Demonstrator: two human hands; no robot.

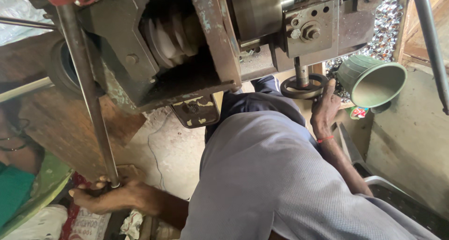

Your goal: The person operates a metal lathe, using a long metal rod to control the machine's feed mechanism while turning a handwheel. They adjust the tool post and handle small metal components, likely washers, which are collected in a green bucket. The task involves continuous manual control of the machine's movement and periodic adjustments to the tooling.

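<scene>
Concrete floor lies beneath a worn lathe (196, 48), where the left hand (105, 195) wraps its fingers around a long steel lever (89, 95) low at left and the right hand (325, 111) grips the small handwheel (303, 86) farther right; steadying that lever while turning slowly would probably serve best.

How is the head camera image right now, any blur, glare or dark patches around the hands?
Head view: sharp overall; left hand on the long grey steel lever rod sits in dim shade; right hand at the small black handwheel is evenly lit; shiny metal scrap glints; wide-angle bends edges.
</scene>
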